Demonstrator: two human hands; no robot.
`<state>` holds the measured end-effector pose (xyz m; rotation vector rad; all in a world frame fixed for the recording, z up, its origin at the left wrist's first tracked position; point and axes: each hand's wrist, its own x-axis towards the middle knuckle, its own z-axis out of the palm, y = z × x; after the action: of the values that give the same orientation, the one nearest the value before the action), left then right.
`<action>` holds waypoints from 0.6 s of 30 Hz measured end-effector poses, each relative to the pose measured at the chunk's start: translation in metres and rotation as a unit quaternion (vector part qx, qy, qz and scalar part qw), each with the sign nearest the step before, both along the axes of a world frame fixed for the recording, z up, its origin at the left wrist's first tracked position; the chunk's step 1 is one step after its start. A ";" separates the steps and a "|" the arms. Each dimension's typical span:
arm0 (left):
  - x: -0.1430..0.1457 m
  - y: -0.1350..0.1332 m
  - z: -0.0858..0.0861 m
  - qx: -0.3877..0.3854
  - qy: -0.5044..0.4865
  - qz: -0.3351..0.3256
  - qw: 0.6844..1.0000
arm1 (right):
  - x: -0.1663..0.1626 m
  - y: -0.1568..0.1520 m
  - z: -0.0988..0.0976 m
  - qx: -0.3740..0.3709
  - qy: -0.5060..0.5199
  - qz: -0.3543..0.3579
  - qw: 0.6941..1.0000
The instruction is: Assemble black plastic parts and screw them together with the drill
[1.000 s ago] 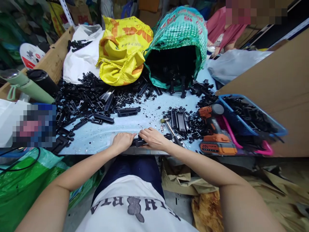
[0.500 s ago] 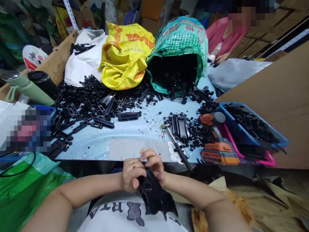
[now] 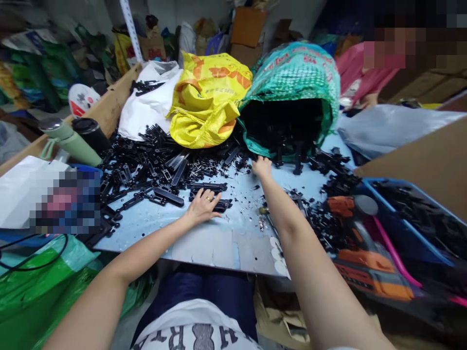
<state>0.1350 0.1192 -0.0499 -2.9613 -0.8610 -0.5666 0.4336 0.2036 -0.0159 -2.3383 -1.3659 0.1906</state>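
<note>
My left hand [image 3: 204, 206] lies on the table with its fingers spread over a black slotted assembly [image 3: 223, 204]. It touches that piece near its left part. Just behind lies a similar long black assembly [image 3: 209, 187], parallel to it. My right hand [image 3: 261, 166] reaches forward to the lower left edge of the green woven bag [image 3: 330, 92], whose dark mouth holds black parts [image 3: 298, 160]. The right fingers point down and away; their tips are hidden, and so is anything between them.
Black parts [image 3: 146, 160] are heaped on the blue table [image 3: 138, 231] at left. A yellow bag [image 3: 207, 97] and a white bag [image 3: 153, 107] stand behind. At right are an orange power drill [image 3: 368, 262] and a blue basket [image 3: 408, 194]. A co-worker's pink sleeve [image 3: 350, 68] shows far right.
My hands have parted from above my lap, where both held a black piece. The left is now on the table, where a second assembly lies; the right has stretched forward to the green bag.
</note>
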 end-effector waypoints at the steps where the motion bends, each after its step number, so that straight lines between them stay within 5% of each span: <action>1: -0.005 0.004 0.007 0.010 -0.022 0.024 0.999 | 0.006 0.004 -0.003 -0.016 -0.006 -0.014 1.000; 3: -0.028 0.015 0.020 0.019 -0.090 0.121 0.988 | 0.013 0.005 -0.010 -0.036 -0.018 -0.026 0.999; 6: -0.083 0.049 0.031 0.019 -0.182 0.332 0.926 | 0.023 -0.007 -0.009 -0.041 -0.029 -0.031 0.998; 10: -0.152 0.108 0.024 -0.047 -0.148 0.511 0.846 | 0.027 -0.049 0.026 0.131 -0.106 -0.006 0.986; 12: -0.168 0.126 0.016 -0.102 -0.095 0.520 0.843 | 0.010 -0.082 0.049 0.191 -0.168 0.100 0.962; 14: -0.171 0.131 0.012 -0.119 -0.088 0.498 0.854 | -0.026 -0.121 0.061 0.106 -0.199 0.281 0.933; 18: -0.159 0.102 0.022 -0.087 -0.165 0.403 0.896 | -0.111 -0.187 0.029 -0.065 -0.230 0.448 0.861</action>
<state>-0.0241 0.2210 -0.0276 -2.2947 -2.0902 -0.9505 0.3221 0.0161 0.0130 -1.6961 -2.6832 -0.0231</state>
